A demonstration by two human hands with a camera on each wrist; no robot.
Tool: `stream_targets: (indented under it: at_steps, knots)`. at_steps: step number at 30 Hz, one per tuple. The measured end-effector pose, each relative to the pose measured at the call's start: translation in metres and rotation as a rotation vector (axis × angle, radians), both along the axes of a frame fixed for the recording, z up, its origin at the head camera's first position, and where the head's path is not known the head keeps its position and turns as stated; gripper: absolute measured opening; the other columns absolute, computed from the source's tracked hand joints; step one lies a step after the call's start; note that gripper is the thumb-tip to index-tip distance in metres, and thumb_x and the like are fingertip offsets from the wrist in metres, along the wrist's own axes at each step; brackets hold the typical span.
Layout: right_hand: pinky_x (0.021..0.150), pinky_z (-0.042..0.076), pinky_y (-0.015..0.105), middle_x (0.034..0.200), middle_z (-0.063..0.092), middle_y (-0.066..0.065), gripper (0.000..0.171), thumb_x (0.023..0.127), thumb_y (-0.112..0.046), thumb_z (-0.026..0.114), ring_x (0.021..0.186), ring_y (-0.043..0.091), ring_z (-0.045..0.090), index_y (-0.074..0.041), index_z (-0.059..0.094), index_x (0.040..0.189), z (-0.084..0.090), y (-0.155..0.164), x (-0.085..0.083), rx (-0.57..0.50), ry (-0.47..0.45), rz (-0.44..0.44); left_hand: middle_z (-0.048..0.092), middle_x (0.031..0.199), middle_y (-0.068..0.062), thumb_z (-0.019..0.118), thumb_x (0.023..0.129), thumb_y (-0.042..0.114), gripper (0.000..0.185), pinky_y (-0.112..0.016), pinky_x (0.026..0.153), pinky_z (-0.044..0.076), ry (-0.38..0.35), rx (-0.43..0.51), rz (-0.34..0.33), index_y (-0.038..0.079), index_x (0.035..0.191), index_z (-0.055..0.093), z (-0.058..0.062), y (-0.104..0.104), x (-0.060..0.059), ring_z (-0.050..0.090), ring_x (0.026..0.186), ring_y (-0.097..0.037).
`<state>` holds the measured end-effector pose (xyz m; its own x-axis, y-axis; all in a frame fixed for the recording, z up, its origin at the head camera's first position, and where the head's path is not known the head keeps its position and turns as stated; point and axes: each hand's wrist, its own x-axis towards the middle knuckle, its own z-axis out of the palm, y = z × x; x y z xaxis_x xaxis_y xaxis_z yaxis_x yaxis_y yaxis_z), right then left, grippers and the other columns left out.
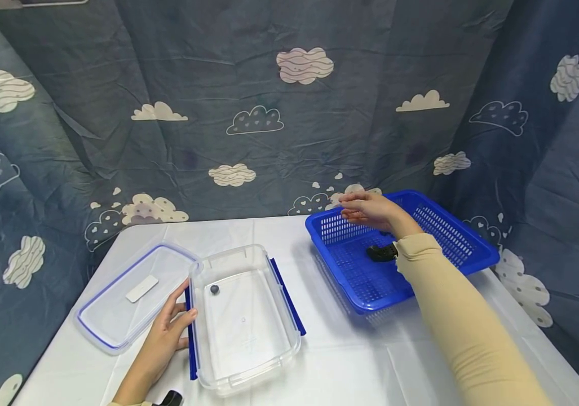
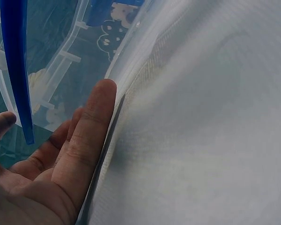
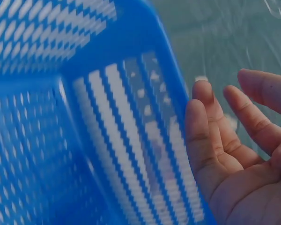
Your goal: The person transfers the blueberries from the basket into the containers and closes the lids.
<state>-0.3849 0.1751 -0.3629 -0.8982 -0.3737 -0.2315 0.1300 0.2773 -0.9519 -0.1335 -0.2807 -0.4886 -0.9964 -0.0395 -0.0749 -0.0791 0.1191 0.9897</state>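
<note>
Plainly, the clear box [image 1: 253, 335] stood open on the white cloth [image 1: 335, 366], holding one small, dark, round thing [image 1: 215, 289] near its far left corner; the left hand [image 1: 162, 332] gripped the box's near side, thumb and fingers on either side of a blue latch [image 1: 192, 355]; farther left lay the box's lid [image 1: 172, 268], blue-edged, a white label [image 1: 142, 288] on it; well apart to the right, the right hand [image 1: 367, 208] hung at the rim of the blue basket [image 1: 355, 259], fingers loosely bent, nothing between them; whether it touched the rim I could not tell; the forearm hid part of the basket's inside.
</note>
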Motion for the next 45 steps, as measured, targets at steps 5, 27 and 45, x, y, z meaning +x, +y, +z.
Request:
stream_targets:
  at_steps: [5, 27, 45]
  knots:
    - [0.088, 0.063, 0.022, 0.109, 0.072, 0.002, 0.053, 0.113, -0.013, 0.054, 0.092, 0.006, 0.073, 0.005, 0.039, 0.160, -0.009, 0.032, -0.005, 0.032, -0.007, -0.041, 0.047, 0.145, -0.025, 0.058, 0.112, 0.026, 0.068, -0.039, 0.077, 0.067, -0.001, -0.002, 0.011, 0.039, 0.171, 0.025, -0.001, -0.001, 0.001, 0.069, 0.108, -0.019]
    - [0.115, 0.055, 0.044, 0.143, 0.058, 0.026, 0.052, 0.113, -0.006, 0.048, 0.123, 0.029, 0.064, 0.007, 0.037, 0.162, -0.050, 0.097, -0.014, 0.350, -0.094, -0.106, 0.047, 0.142, -0.026, 0.056, 0.112, 0.022, 0.067, -0.039, 0.076, 0.067, 0.020, 0.008, 0.022, 0.036, 0.171, 0.026, -0.004, -0.005, 0.002, 0.070, 0.105, -0.017]
    - [0.110, 0.058, 0.039, 0.117, 0.073, 0.012, 0.049, 0.109, -0.001, 0.055, 0.106, 0.019, 0.069, 0.013, 0.043, 0.155, -0.063, 0.094, -0.024, 0.343, -0.160, -0.166, 0.049, 0.139, -0.023, 0.058, 0.111, 0.021, 0.068, -0.038, 0.074, 0.067, 0.027, -0.008, 0.014, 0.035, 0.170, 0.028, -0.002, -0.002, -0.001, 0.068, 0.101, -0.015]
